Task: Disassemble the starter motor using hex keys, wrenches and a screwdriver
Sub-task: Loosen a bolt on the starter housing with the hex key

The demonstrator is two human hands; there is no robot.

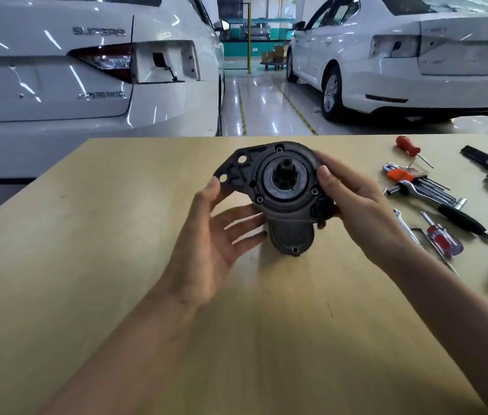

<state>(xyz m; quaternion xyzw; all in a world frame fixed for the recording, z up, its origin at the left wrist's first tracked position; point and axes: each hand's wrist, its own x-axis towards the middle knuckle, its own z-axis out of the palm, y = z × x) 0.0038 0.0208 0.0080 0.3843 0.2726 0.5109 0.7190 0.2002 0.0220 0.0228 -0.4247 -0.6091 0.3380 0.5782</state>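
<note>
Dark starter motor [284, 187], two screwdrivers [442, 241].

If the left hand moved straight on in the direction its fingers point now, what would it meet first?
The left hand points its straight fingers right, toward the starter motor, and they already appear to touch its housing. So the motor body comes first, probably the lower cylindrical part, though depth is hard to judge.

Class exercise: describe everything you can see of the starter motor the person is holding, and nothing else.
The starter motor is a dark grey, cast-metal-looking unit held above the wooden table, its round front face turned to the camera. A pinion gear sits in the centre, ringed by three socket-head bolts, still fitted. A mounting flange with holes juts up-left; a smaller housing hangs below. The left hand supports its left side with straight fingers; the right hand grips its right side.
</note>
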